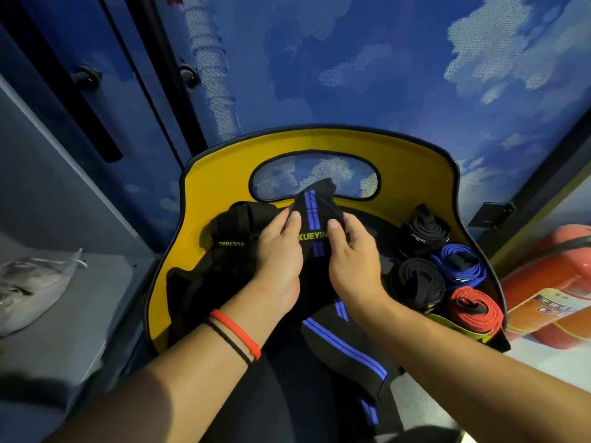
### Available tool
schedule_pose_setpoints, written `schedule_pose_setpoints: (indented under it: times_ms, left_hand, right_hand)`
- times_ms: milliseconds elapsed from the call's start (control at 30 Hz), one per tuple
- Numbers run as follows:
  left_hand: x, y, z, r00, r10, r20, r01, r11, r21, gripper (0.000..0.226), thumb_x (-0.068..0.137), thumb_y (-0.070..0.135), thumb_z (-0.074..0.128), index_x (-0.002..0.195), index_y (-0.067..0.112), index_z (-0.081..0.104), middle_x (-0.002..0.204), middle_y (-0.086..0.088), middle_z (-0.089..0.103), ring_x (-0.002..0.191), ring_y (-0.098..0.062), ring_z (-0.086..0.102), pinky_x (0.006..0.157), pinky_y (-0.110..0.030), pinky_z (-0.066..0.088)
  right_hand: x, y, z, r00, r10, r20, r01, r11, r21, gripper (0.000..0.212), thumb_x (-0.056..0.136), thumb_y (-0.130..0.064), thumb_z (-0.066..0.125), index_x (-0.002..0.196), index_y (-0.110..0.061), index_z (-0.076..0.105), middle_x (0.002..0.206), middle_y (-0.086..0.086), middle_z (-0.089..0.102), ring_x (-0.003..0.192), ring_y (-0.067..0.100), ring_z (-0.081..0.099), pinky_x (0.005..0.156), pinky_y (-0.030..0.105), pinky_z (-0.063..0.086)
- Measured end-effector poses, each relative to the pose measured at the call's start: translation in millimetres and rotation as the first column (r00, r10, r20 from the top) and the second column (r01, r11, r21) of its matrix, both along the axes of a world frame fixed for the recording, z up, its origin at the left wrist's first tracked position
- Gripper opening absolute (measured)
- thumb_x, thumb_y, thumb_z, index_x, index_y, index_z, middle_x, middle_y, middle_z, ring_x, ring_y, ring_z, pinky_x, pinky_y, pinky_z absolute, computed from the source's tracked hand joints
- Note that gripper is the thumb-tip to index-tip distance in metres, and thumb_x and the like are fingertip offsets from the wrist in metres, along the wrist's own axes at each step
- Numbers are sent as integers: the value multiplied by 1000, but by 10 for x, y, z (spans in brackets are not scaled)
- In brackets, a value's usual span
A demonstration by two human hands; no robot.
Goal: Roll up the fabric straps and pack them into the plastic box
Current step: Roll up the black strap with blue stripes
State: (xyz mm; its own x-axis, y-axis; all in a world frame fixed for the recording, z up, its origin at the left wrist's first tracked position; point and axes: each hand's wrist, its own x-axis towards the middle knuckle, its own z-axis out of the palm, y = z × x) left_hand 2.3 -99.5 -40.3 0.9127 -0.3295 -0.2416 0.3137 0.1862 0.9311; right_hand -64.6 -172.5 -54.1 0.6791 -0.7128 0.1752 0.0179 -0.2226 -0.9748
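Observation:
A black fabric strap with blue stripes and yellow lettering [311, 215] is held up over a yellow chair seat [319, 142]. My left hand [281, 247] pinches its left edge and my right hand [348, 251] pinches its right edge. The strap's long tail [348, 346] trails down toward me off the seat's front. Another black strap with yellow lettering [233, 231] lies loose on the seat's left. On the seat's right sit rolled straps: two black [422, 231] [415, 279], one blue [460, 263] and one red [473, 308]. No plastic box is in view.
A red fire extinguisher [550, 282] lies to the right of the chair. A grey shelf [57, 314] on the left holds a clear plastic bag [28, 282]. A blue cloud-printed wall [351, 59] stands behind the chair.

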Motion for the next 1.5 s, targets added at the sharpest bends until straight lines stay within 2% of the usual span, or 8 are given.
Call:
schedule_pose_setpoints:
  times_ms: [167, 333, 533, 767, 1033, 1267, 1367, 1500]
  left_hand:
    - [156, 91, 161, 976, -125, 181, 102, 986, 130, 34, 101, 17, 62, 135, 13, 64, 124, -4, 72, 115, -18, 69, 102, -43, 55]
    - [270, 193, 271, 950, -187, 249, 139, 971, 197, 32, 97, 13, 68, 129, 10, 68, 112, -2, 75, 99, -11, 74, 83, -34, 63]
    - [313, 240, 387, 929, -321, 184, 263, 922, 283, 38, 94, 15, 73, 130, 5, 66, 111, -2, 74, 94, -6, 73, 73, -24, 62]
    - [205, 182, 364, 988, -141, 55, 134, 983, 124, 21, 93, 9, 72, 114, 11, 69, 97, -7, 78, 84, -13, 77, 68, -23, 60]
    - [139, 224, 424, 945, -319, 78, 310, 945, 109, 12, 93, 12, 71, 104, 8, 71, 100, -6, 78, 91, -15, 72, 81, -27, 57]
    - [167, 271, 446, 911, -307, 275, 218, 925, 312, 22, 98, 27, 65, 119, 24, 72, 117, 12, 72, 114, -4, 64, 104, -30, 49]
    - [188, 288, 380, 888, -300, 349, 155, 909, 388, 34, 101, 28, 61, 136, 29, 61, 127, 15, 66, 119, -2, 60, 107, -30, 47]
    - [134, 239, 308, 846, -374, 380, 209, 888, 410, 23, 103, 39, 49, 115, 31, 67, 118, 9, 72, 115, -12, 65, 104, -49, 51]
  right_hand:
    - [8, -218, 102, 1000, 22, 11, -24, 986, 168, 23, 103, -26, 51, 100, -18, 73, 98, 0, 76, 99, 24, 70, 95, 53, 54]
    - [-88, -428, 251, 998, -29, 48, 28, 999, 33, 12, 95, -17, 70, 104, -24, 74, 94, -10, 76, 90, 2, 72, 85, 26, 58]
    - [-83, -532, 198, 997, -71, -39, 71, 997, 6, 12, 92, -21, 74, 104, -20, 78, 95, -11, 76, 90, 1, 71, 91, 35, 58]
    - [-107, -279, 224, 991, -26, -128, -46, 848, -529, 28, 83, -44, 78, 95, -22, 66, 100, -6, 53, 95, 11, 54, 83, 33, 49]
    - [-132, -232, 227, 990, 26, -140, -105, 798, -593, 30, 85, -47, 77, 103, -27, 64, 95, -15, 55, 83, 6, 54, 70, 36, 50]
    - [-68, -296, 277, 995, 92, 24, -89, 990, -105, 15, 100, -20, 62, 105, -18, 76, 94, -7, 77, 90, 16, 73, 86, 49, 57]
    - [-60, -316, 330, 987, 147, 61, -157, 966, 206, 20, 103, -19, 56, 108, -13, 75, 102, 5, 78, 100, 29, 73, 97, 57, 54]
    - [-49, -276, 392, 977, 159, 139, -204, 879, 431, 26, 106, -19, 48, 116, -5, 68, 114, 17, 74, 112, 39, 68, 106, 59, 47]
